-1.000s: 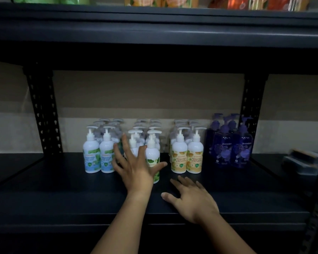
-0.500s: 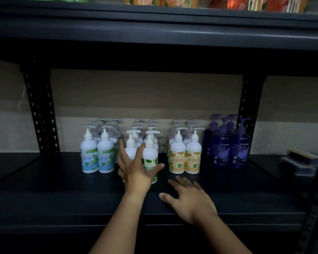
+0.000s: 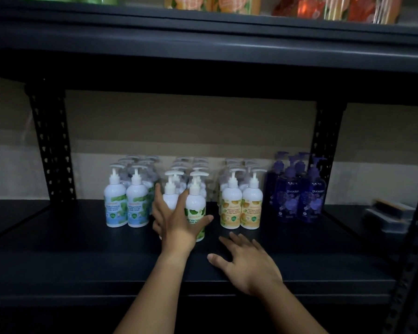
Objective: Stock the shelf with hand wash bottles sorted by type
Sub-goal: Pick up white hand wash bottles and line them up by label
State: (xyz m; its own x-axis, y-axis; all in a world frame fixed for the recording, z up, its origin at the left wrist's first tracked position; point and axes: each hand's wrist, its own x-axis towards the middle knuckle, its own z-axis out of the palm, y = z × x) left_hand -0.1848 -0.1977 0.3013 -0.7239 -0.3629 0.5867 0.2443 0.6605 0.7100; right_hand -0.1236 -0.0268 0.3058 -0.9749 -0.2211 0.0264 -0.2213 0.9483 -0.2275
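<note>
The dark shelf [image 3: 82, 261] fills the lower half of the frame, its board running from edge to edge; the hand wash bottles stand in rows across the middle, grouped by label; at centre left the blue-and-green labelled bottles [image 3: 126, 201], then the green-leaf labelled bottles [image 3: 195, 206] at the very centre, then the yellow labelled bottles [image 3: 241, 206] just right of centre, and the dark purple bottles [image 3: 299, 198] toward the right, beside the perforated upright [image 3: 323, 145]. The left hand [image 3: 179, 222] reaches up from the bottom centre with its fingers spread and laid against the two front green-leaf bottles; the thumb lies across the label of the right one, the fingers reach past the left one's shoulder; whether it grips or merely presses I cannot tell. The right hand [image 3: 246, 263] lies flat on the bare shelf board at lower centre right, palm down, fingers loosely splayed, holding nothing, just in front of the yellow row but apart from it. At the far right edge a small stack of dark flat items [image 3: 386, 215] sits on the neighbouring board; along the top of the frame, green, orange and red packages [image 3: 227, 4] line the upper shelf.
</note>
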